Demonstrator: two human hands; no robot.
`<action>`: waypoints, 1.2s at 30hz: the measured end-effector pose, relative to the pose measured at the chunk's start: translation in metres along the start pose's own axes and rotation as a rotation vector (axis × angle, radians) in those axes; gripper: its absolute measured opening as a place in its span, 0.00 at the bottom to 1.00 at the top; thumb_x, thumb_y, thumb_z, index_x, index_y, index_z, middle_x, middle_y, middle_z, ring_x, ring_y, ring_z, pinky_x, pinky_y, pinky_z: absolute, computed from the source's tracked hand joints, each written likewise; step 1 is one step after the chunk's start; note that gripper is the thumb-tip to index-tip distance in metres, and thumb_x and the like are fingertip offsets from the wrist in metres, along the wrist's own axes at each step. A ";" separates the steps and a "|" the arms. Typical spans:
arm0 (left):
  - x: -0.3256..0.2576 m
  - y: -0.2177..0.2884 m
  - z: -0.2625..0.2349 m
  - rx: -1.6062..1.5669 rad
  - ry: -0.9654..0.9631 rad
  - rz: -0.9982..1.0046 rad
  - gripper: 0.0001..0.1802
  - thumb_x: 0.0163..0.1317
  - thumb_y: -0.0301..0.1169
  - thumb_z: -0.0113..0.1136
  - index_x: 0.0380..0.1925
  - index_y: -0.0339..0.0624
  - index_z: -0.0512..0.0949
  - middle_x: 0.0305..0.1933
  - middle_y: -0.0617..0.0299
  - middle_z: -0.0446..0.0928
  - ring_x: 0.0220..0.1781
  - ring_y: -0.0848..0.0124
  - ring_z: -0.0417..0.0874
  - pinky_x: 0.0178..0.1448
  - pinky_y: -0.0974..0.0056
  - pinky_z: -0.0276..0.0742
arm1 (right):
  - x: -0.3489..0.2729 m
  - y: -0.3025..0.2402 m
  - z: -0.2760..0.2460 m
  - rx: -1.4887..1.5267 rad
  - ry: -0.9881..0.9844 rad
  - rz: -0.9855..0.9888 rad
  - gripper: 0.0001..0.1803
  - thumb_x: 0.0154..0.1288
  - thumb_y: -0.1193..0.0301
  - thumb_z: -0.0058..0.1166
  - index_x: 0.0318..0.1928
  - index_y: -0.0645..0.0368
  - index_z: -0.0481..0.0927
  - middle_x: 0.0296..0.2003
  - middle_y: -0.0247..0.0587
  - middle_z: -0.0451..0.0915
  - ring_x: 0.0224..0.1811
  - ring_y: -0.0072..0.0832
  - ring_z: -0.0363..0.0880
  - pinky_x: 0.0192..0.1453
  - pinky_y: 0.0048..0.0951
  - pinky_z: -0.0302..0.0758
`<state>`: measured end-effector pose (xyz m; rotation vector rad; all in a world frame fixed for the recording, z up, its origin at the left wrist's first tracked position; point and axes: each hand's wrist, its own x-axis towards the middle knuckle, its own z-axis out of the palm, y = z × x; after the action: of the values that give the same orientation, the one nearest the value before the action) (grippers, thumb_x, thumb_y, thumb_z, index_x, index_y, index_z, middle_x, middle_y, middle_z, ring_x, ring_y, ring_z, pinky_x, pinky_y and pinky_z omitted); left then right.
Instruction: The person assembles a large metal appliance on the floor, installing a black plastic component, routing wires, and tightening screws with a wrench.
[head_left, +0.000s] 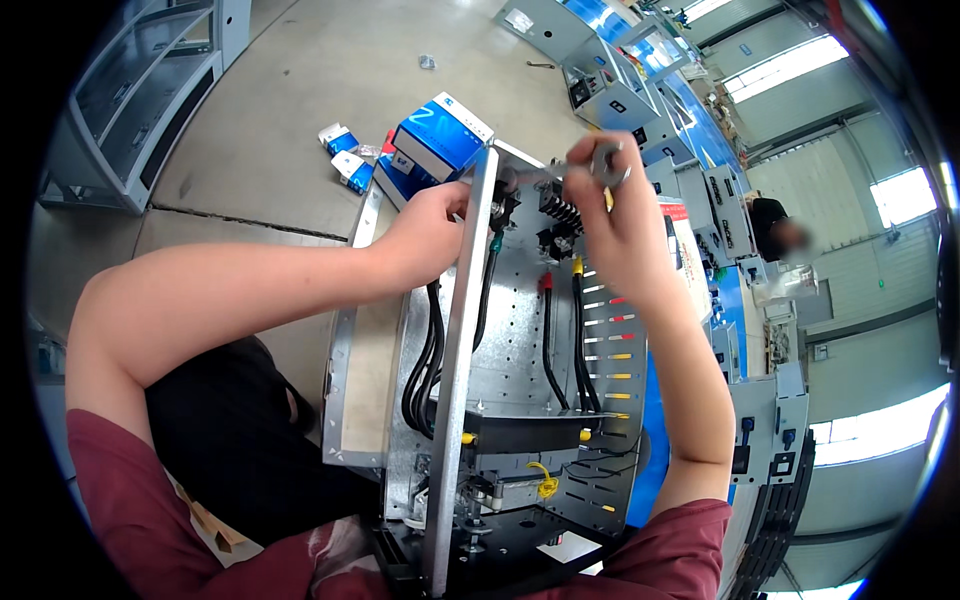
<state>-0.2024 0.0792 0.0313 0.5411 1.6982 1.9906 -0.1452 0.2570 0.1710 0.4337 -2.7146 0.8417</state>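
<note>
My right hand (617, 215) is closed around a metal wrench (608, 165), its ring end showing at the fingers and its shaft blurred towards the left. Below it, inside a metal cabinet (515, 330), sit black terminal parts (558, 215). On the left, my left hand (432, 235) reaches behind an upright metal bar (465, 370) with its fingers curled. The bar hides the fingertips, so I cannot see what they hold. Black cables (425, 370) run down the cabinet below that hand. Other cables carry a red sleeve (546, 282) and a yellow sleeve (578, 267).
A blue-and-white box (440, 138) stands beyond the cabinet, with smaller boxes (350, 168) on the floor beside it. Another cabinet frame (150, 100) stands at the far left. Along the right are grey cabinets (765, 430) and a person (775, 230) in dark clothing.
</note>
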 end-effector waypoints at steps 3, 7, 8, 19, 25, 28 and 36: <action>0.002 -0.005 0.001 -0.067 0.000 0.012 0.18 0.71 0.27 0.57 0.59 0.33 0.77 0.44 0.61 0.83 0.36 0.76 0.81 0.41 0.67 0.80 | -0.023 -0.008 0.000 -0.214 -0.087 -0.117 0.14 0.67 0.80 0.63 0.51 0.60 0.76 0.45 0.49 0.79 0.46 0.48 0.76 0.51 0.44 0.75; 0.004 0.001 0.006 -0.139 -0.011 0.016 0.16 0.71 0.27 0.57 0.56 0.34 0.79 0.43 0.62 0.82 0.38 0.76 0.81 0.45 0.68 0.80 | -0.037 0.007 0.012 -0.324 -0.140 -0.409 0.21 0.52 0.85 0.63 0.47 0.60 0.76 0.41 0.38 0.81 0.46 0.41 0.77 0.53 0.43 0.73; 0.004 0.001 0.005 -0.143 -0.004 0.017 0.15 0.72 0.27 0.57 0.55 0.35 0.80 0.42 0.62 0.82 0.38 0.76 0.81 0.45 0.68 0.80 | -0.039 0.008 0.014 -0.333 -0.147 -0.410 0.21 0.52 0.85 0.63 0.47 0.60 0.76 0.41 0.38 0.81 0.46 0.41 0.77 0.53 0.42 0.73; 0.004 -0.005 -0.003 -0.143 -0.028 0.004 0.14 0.74 0.33 0.60 0.52 0.33 0.81 0.45 0.60 0.85 0.41 0.75 0.82 0.50 0.67 0.81 | -0.038 0.006 0.021 -0.373 -0.163 -0.217 0.15 0.63 0.74 0.69 0.46 0.59 0.77 0.41 0.42 0.81 0.46 0.44 0.80 0.55 0.45 0.74; 0.003 -0.001 0.004 -0.045 -0.015 -0.024 0.17 0.75 0.35 0.62 0.54 0.32 0.81 0.47 0.59 0.85 0.42 0.74 0.83 0.48 0.66 0.81 | 0.023 0.039 0.001 0.289 0.052 0.262 0.11 0.82 0.64 0.53 0.47 0.59 0.75 0.31 0.33 0.82 0.38 0.19 0.77 0.49 0.24 0.74; 0.004 0.002 0.003 -0.028 -0.012 -0.018 0.20 0.75 0.37 0.62 0.57 0.32 0.79 0.42 0.62 0.82 0.40 0.74 0.82 0.45 0.66 0.81 | 0.015 0.043 -0.002 0.461 0.103 0.124 0.09 0.84 0.66 0.50 0.48 0.59 0.73 0.34 0.31 0.79 0.38 0.19 0.76 0.47 0.25 0.74; 0.008 -0.002 0.013 0.428 0.086 0.254 0.17 0.80 0.39 0.55 0.51 0.34 0.76 0.26 0.62 0.76 0.26 0.74 0.78 0.32 0.63 0.75 | -0.033 0.044 0.007 0.378 0.182 0.039 0.11 0.83 0.66 0.54 0.52 0.58 0.69 0.35 0.30 0.73 0.37 0.16 0.72 0.43 0.21 0.72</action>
<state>-0.2009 0.0948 0.0311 0.8646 2.2230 1.8347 -0.1320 0.2943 0.1326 0.3579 -2.4049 1.3429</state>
